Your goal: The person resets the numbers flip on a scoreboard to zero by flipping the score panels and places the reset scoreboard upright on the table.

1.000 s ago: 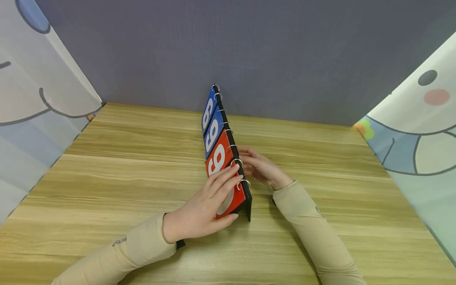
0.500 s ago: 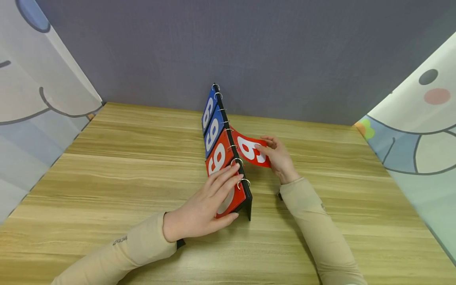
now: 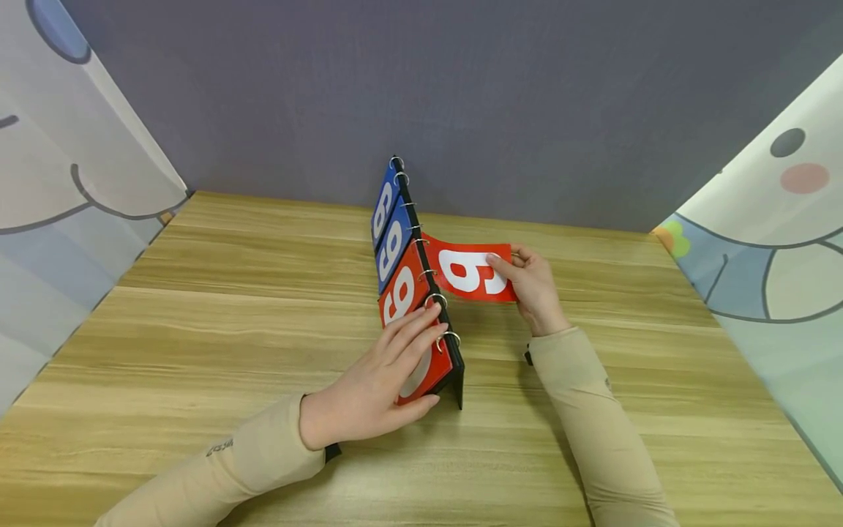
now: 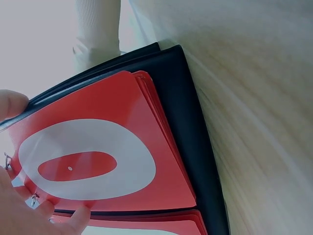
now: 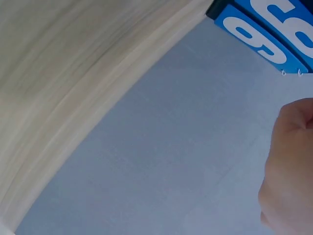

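A black tent-shaped flip scoreboard (image 3: 459, 380) stands lengthwise on the table, its number cards hung on metal rings. My left hand (image 3: 369, 395) rests on the nearest red card, fingers straight and reaching its rings; the left wrist view shows a white 0 on this card (image 4: 132, 98). On the scoreboard's right side, my right hand (image 3: 536, 285) pinches the free edge of another red number card (image 3: 454, 252), thumb on top. That card stretches out from its rings, its white digit like a 9 or 6. Right fingers are mostly hidden in the right wrist view (image 5: 293, 166).
Farther along the left face are another red card (image 3: 403, 289) and two blue cards (image 3: 392, 252), each with a white digit. A grey panel (image 3: 421, 95) closes off the back of the wooden table (image 3: 197, 329). Cartoon-printed sheets (image 3: 757, 241) flank both sides.
From behind the scoreboard, my right hand has taken hold of a red number card and drawn it out to the right, nearly flat. My left hand stays in place.
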Tool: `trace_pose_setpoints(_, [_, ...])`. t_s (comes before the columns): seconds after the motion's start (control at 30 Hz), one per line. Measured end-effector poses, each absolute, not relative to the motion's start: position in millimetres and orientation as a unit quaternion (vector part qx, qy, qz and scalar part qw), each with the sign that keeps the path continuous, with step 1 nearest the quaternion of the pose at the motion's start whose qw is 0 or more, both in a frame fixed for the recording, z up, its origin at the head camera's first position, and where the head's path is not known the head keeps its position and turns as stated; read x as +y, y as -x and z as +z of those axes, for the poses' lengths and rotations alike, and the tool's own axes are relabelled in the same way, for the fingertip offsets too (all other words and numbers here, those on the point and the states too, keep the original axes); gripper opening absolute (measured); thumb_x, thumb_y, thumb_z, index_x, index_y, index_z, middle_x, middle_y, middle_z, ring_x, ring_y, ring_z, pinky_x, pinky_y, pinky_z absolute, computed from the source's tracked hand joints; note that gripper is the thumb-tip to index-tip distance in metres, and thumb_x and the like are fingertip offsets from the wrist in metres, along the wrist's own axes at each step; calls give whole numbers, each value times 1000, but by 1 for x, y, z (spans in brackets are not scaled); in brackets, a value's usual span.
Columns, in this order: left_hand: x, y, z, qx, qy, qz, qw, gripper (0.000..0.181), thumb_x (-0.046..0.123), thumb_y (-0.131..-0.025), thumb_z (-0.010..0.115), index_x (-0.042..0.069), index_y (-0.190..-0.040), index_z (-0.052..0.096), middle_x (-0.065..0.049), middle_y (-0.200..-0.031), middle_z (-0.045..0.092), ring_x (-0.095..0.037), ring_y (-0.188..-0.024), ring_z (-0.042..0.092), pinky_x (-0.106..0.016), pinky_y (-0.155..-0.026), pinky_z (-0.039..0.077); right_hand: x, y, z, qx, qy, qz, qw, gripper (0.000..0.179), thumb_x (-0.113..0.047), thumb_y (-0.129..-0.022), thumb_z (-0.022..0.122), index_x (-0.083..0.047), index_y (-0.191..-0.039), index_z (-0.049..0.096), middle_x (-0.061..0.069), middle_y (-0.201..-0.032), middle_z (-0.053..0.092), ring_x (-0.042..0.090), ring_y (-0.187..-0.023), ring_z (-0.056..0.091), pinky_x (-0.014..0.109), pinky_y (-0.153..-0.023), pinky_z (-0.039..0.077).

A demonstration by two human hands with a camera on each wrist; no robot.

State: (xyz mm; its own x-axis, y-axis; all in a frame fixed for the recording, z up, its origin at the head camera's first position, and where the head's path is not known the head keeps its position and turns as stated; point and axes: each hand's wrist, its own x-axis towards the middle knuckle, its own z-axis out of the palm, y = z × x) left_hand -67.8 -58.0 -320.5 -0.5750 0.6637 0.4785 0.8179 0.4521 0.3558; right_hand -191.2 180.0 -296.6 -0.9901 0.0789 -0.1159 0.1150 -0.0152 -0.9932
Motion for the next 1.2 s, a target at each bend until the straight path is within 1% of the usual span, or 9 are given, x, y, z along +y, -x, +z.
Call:
trace_pose_setpoints(0.13, [-58,68,-321,-841,442,-281,137,82,26,-84,72,6,-147,23,-12,-157,13,-29,-142,18,-45,-110,33,182,191,-295,702,-62,-709,14,18,-8,-90,63,-7,-106,54,-11,-78,66,3,-67,63,17,-62,53])
trace_pose_setpoints(0.3, [-58,68,-321,-840,443,-280,139,83,26,-84,72,5,-147,23,-13,-157,13,-30,-142,19,-46,-108,34,183,189,-294,698,-45,-714,31,15,-10,-93,59,-9,-106,52,-13,-80,66,3,-69,64,17,-64,53])
trace_pose_setpoints(0.47, [-58,67,-321,-841,441,-283,135,81,24,-84,71,6,-147,24,-11,-157,13,-28,-143,17,-44,-110,33,187,185,-288,682,-30,-728,62,12,-15,-96,54,-13,-106,50,-7,-90,63,3,-71,63,16,-64,53])
trace_pose_setpoints(0.6, [-58,68,-321,-841,440,-286,130,79,24,-84,71,6,-146,25,-10,-158,13,-26,-143,16,-43,-112,31,191,183,-281,666,-19,-742,80,16,-15,-97,49,-15,-113,49,-2,-98,56,3,-72,61,15,-64,51])
trace_pose_setpoints(0.7, [-58,68,-321,-840,442,-285,134,80,24,-84,71,6,-146,24,-11,-157,13,-27,-143,17,-44,-111,31,193,181,-277,640,-1,-766,59,22,-11,-97,45,-17,-118,49,1,-101,53,4,-72,60,15,-64,51])
trace_pose_setpoints(0.83, [-58,68,-320,-837,445,-287,139,80,25,-84,71,6,-146,24,-11,-157,14,-28,-143,18,-44,-110,32,194,176,-272,579,43,-814,-22,29,-6,-96,42,-17,-121,50,2,-100,55,8,-74,60,16,-63,51])
trace_pose_setpoints(0.93, [-58,68,-320,-835,447,-289,139,79,24,-84,71,6,-146,25,-11,-157,14,-28,-143,18,-44,-110,32,193,170,-269,554,83,-825,-75,38,-4,-94,42,-15,-131,45,2,-98,57,10,-79,62,17,-66,52])
trace_pose_setpoints(1.07, [-58,68,-320,-836,445,-292,135,77,24,-84,70,6,-145,26,-10,-157,15,-27,-143,18,-43,-111,32,186,164,-263,581,126,-801,-79,56,0,-92,43,-13,-145,28,2,-109,54,12,-93,60,19,-75,52])
trace_pose_setpoints(1.2, [-59,67,-320,-838,441,-294,131,77,24,-84,71,6,-145,27,-9,-157,15,-27,-143,18,-43,-111,31,175,160,-257,595,161,-785,-65,69,8,-89,43,-13,-150,17,3,-121,48,14,-105,54,20,-80,51])
